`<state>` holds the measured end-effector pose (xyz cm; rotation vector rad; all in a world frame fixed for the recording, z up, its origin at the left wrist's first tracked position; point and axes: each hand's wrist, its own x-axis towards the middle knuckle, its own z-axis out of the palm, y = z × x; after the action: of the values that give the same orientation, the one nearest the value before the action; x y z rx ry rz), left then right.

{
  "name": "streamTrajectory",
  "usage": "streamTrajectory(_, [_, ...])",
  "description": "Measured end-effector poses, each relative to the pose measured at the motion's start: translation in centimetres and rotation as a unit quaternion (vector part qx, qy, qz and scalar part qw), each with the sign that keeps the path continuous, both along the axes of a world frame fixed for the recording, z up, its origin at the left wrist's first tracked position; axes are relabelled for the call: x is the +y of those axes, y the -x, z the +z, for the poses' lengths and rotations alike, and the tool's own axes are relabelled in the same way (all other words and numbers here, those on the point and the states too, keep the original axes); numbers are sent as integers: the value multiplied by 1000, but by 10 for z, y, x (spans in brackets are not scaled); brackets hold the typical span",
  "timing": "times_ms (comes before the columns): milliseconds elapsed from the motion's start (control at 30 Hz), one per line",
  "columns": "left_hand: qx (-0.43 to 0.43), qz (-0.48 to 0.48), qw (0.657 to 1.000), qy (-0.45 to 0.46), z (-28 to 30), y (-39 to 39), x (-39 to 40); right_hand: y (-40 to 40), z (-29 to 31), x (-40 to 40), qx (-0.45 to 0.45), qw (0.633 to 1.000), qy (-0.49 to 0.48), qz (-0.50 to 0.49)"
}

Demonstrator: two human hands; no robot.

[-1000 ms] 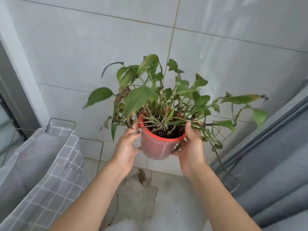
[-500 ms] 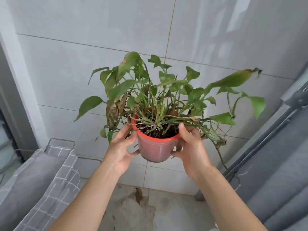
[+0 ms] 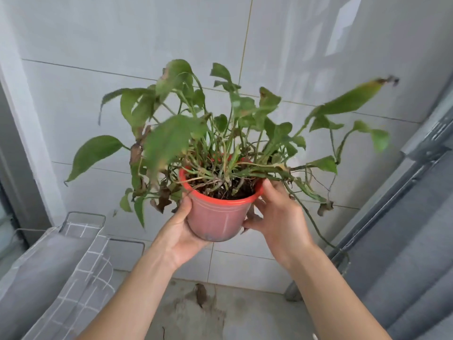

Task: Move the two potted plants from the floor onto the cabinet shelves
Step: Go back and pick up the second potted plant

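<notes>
Nearest the camera, two bare forearms reached fwd and up from the bottom edge. L hand (image 3: 182,238) cupped the lower left side of the red pot (image 3: 218,217), palm under its base edge, thumb against the wall. R hand (image 3: 279,217) pressed the opposite side, thumb up at the rim; both hands were thus clamped on the pot, held upright in mid-air, well above the floor (image 3: 245,312). Plant (image 3: 220,133) w/ green leaves, some browned, spread wide; one long stem trailed down to the right. Below lay a dead leaf (image 3: 201,294) on a stained patch. Checked grey fabric (image 3: 71,278) over a wire frame stood at left, grey curtain (image 3: 404,266) at right. Behind: tiled wall (image 3: 147,40).
</notes>
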<state>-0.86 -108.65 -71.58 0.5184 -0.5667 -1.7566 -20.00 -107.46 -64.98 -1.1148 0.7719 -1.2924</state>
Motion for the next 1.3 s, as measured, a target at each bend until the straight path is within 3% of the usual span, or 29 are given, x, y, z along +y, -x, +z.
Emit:
streamTrajectory(133, [20, 26, 999, -4, 7, -2, -1, -1, -14, -2, -47, 999, 2, -18])
streamTrajectory(233, [13, 39, 999, -17, 12, 1, -1, -14, -31, -10, -8, 989, -105, -104])
streamTrajectory(300, [13, 39, 999, -19, 14, 3, 0, -24, -38, -13, -1, 977, -195, -84])
streamTrajectory(400, [19, 23, 999, -18, 16, 6, 2, -30, -41, -14, -93, 954, -284, -11])
streamTrajectory(533, [29, 4, 999, -25, 17, 8, 1, -23, -36, -20, -216, 930, -288, 78])
streamTrajectory(667, [93, -3, 995, -48, 15, 6, -6, -18, -27, -22, -233, 923, -291, 98])
streamTrajectory(833, [98, 5, 995, -15, 31, 14, -16, -10, -11, -33, -244, 924, -278, 100])
streamTrajectory(1067, [116, 11, 993, -26, 114, 24, -32, 3, 78, -56, -239, 916, -309, 95])
streamTrajectory(1300, [122, 13, 992, -32, 286, 16, -30, -3, 244, -65, -231, 908, -323, 134])
